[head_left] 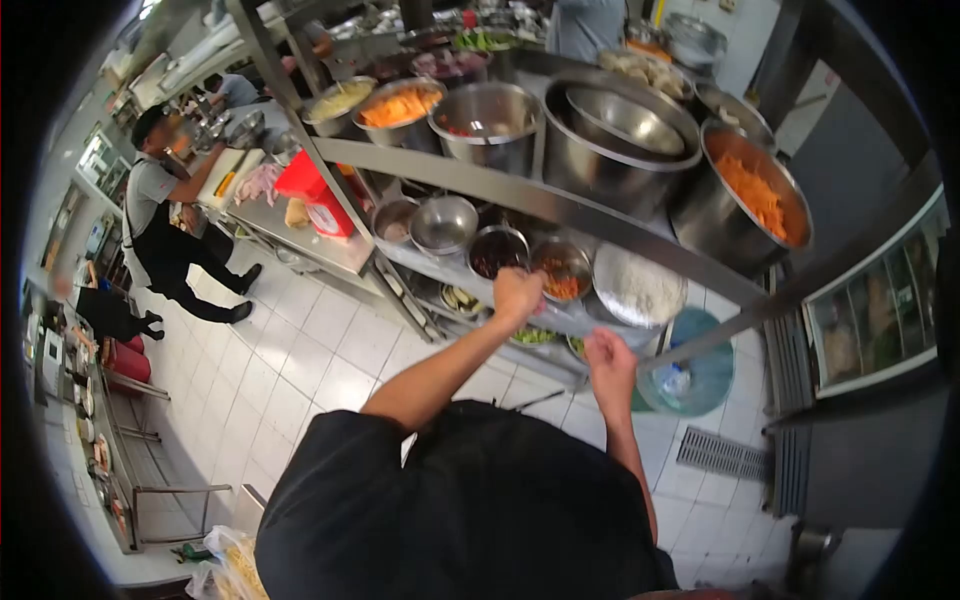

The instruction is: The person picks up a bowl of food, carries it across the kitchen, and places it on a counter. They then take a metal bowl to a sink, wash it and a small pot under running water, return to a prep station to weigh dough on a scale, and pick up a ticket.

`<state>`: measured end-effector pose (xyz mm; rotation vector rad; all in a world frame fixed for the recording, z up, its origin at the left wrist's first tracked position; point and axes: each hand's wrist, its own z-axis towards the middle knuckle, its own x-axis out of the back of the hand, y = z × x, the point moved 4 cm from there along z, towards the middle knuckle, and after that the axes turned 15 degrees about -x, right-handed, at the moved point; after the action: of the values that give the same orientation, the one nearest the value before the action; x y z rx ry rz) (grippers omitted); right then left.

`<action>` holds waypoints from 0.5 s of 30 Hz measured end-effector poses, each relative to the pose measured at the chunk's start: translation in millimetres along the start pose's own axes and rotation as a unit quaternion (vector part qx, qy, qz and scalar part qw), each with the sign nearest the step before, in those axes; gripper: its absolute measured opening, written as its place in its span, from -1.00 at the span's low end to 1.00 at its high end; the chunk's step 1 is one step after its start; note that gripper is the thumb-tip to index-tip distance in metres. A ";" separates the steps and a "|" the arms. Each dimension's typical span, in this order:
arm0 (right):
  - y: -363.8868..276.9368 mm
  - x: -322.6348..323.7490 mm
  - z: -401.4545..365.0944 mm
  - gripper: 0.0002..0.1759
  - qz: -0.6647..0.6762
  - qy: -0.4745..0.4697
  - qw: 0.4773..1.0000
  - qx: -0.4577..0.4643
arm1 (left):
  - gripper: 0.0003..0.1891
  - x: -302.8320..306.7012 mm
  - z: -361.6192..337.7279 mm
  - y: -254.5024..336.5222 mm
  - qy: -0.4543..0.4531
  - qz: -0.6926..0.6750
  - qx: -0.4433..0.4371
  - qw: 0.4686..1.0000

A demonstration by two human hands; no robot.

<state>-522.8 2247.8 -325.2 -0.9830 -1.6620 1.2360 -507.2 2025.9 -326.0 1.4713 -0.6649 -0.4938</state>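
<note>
My left hand [519,295] is over the front edge of the lower shelf, its fingers drawn together between a bowl of dark contents [497,252] and a bowl of chopped orange-red pieces [563,270]. What it holds, if anything, is hidden. My right hand [609,360] is raised just below a wide bowl of white grated or granular food [640,285]. Its fingers are curled together, and anything between them is too small to make out. An empty-looking steel bowl [444,224] sits further left on the same shelf.
Above, the metal shelf rail [520,190] crosses in front of large pots and a tilted pot of shredded orange food [750,195]. A greenish bin [700,365] stands at right on the floor. A person [165,220] works at a counter [300,235] on the left.
</note>
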 end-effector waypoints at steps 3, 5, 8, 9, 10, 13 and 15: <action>-32.4 -8.4 -8.3 -0.76 -0.097 0.020 0.993 0.061 | -0.77 3.6 -8.2 6.7 -0.012 -0.001 -0.003 1.000; -47.4 -15.6 -6.1 -0.75 -0.135 0.016 0.987 0.088 | -0.76 6.8 -11.4 7.0 0.009 -0.012 0.009 1.000; -51.5 -23.6 -6.9 -0.74 -0.158 0.005 0.980 0.119 | -0.74 11.8 -14.1 -4.1 0.028 -0.028 0.025 0.999; -49.9 -25.7 -6.1 -0.73 -0.171 0.001 0.978 0.117 | -0.75 10.8 -14.5 -6.8 0.031 -0.039 0.025 0.998; -48.2 -27.2 -6.0 -0.72 -0.185 -0.003 0.976 0.115 | -0.75 9.2 -17.1 -6.9 0.035 -0.051 0.027 0.998; -55.9 -30.8 -13.9 -0.67 -0.184 0.032 0.968 0.167 | -0.77 12.9 -24.6 -1.3 0.031 -0.054 0.030 0.998; -67.8 -32.9 -22.1 -0.62 -0.188 0.059 0.956 0.216 | -0.78 17.4 -32.9 9.7 0.012 -0.053 0.023 0.998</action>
<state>-498.2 2210.3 -260.7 -0.4376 -1.3273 1.1822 -473.1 2039.0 -313.7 1.5600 -0.5839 -0.5448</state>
